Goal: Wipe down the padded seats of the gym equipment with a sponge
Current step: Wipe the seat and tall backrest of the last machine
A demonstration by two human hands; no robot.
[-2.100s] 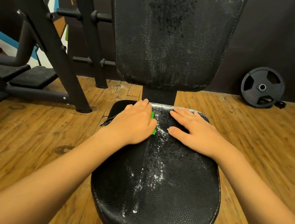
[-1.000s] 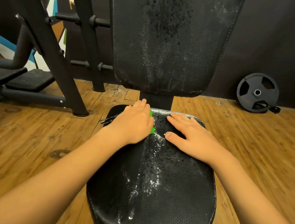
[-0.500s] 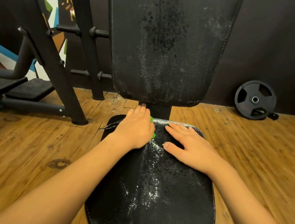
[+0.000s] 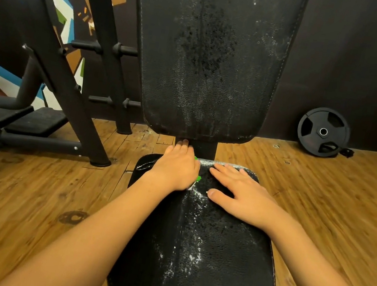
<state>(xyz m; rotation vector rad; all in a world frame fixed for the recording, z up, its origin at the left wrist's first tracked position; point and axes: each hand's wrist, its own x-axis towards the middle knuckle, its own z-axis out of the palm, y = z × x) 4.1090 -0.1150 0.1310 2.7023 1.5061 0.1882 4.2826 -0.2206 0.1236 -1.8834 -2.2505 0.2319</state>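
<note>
A black padded seat (image 4: 208,258) with white soap streaks fills the lower middle, below its upright black backrest (image 4: 209,59). My left hand (image 4: 175,168) lies palm down over a green sponge (image 4: 197,178) at the seat's far left end; only small green corners of the sponge show beside my fingers. My right hand (image 4: 241,194) rests flat on the far right part of the seat, fingers spread, holding nothing.
Black machine frames and bars (image 4: 67,87) stand on the wooden floor (image 4: 22,202) to the left. A black weight plate (image 4: 322,131) leans against the dark wall at the right.
My left hand has slid the sponge a little further toward the seat's far edge. My right hand stays flat in place. The view has tilted up slightly.
</note>
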